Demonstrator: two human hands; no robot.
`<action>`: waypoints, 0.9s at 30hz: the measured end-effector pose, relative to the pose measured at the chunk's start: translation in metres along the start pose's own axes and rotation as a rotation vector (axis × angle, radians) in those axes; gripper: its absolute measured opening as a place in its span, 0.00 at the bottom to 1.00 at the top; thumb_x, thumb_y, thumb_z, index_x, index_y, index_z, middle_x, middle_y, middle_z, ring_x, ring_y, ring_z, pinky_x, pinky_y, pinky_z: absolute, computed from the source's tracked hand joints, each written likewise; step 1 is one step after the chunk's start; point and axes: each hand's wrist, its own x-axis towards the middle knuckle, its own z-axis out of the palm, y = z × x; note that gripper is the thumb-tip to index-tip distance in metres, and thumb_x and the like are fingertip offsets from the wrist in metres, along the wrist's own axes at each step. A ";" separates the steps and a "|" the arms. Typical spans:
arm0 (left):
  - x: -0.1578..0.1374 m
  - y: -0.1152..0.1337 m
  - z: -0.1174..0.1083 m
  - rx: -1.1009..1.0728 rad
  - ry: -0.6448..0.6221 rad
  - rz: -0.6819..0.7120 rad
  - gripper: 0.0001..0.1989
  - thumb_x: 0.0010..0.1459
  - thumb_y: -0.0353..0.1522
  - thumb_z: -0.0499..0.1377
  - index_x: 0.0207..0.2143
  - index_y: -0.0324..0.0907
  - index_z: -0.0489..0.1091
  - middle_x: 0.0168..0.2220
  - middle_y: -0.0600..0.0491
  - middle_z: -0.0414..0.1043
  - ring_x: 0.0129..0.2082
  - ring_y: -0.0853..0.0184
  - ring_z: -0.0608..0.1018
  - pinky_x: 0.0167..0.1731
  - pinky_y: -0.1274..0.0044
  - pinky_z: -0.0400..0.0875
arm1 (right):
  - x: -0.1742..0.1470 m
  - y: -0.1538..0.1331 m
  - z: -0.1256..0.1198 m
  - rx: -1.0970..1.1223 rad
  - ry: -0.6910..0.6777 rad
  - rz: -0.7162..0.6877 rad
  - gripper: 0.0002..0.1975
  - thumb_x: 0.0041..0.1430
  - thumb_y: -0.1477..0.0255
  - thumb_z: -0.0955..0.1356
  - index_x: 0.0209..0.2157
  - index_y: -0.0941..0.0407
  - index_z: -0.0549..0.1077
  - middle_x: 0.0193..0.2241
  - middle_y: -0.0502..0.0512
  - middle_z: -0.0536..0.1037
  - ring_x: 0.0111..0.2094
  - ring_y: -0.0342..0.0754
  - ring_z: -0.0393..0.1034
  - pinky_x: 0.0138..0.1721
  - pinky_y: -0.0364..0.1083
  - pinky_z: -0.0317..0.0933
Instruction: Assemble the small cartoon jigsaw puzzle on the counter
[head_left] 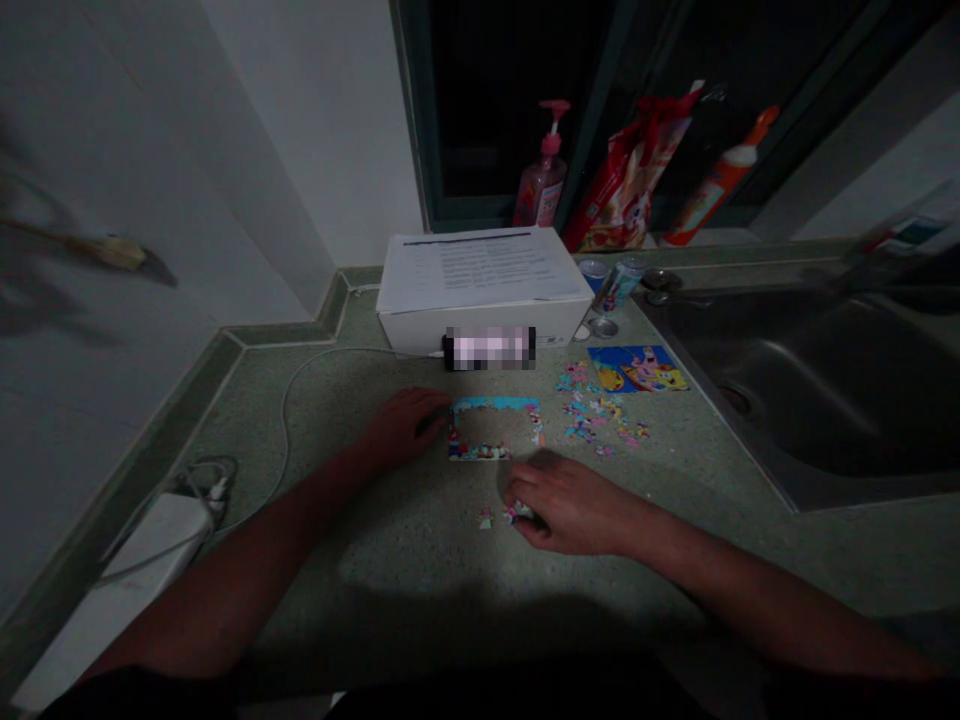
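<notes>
Forearms (pixel 289 530) foremost: right fingers (pixel 523 482) curl at puzzle pieces (pixel 514 514), grip unclear; left fingers (pixel 426 398), parted, beside puzzle border (pixel 495 403).

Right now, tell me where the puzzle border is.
In the head view, the puzzle border lies mid-picture on the counter, between the left hand and the main loose pieces, just beyond the right hand.

Two hands (pixel 566 502), one puzzle border (pixel 495 403)

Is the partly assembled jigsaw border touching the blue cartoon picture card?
Apart. The head view shows bare countertop and loose jigsaw pieces between the jigsaw border and the picture card.
</notes>
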 end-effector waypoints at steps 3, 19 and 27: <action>0.000 0.001 -0.001 0.014 -0.001 0.012 0.22 0.74 0.37 0.51 0.64 0.62 0.74 0.62 0.52 0.80 0.62 0.57 0.80 0.63 0.53 0.76 | -0.001 0.001 -0.003 0.020 0.032 0.007 0.08 0.64 0.75 0.71 0.44 0.51 0.78 0.43 0.58 0.83 0.40 0.53 0.78 0.44 0.53 0.69; 0.001 -0.005 0.002 0.025 -0.009 0.042 0.20 0.74 0.37 0.52 0.63 0.52 0.75 0.62 0.48 0.80 0.62 0.54 0.80 0.65 0.54 0.75 | -0.015 0.046 -0.028 -0.101 0.088 0.310 0.06 0.66 0.73 0.70 0.44 0.55 0.78 0.44 0.58 0.82 0.44 0.56 0.80 0.43 0.52 0.69; 0.002 -0.009 0.007 0.025 0.004 0.058 0.19 0.72 0.34 0.55 0.60 0.42 0.75 0.61 0.43 0.80 0.61 0.52 0.80 0.64 0.55 0.75 | -0.014 0.045 -0.026 -0.112 0.066 0.325 0.07 0.67 0.73 0.69 0.45 0.55 0.78 0.45 0.58 0.83 0.44 0.55 0.80 0.43 0.51 0.67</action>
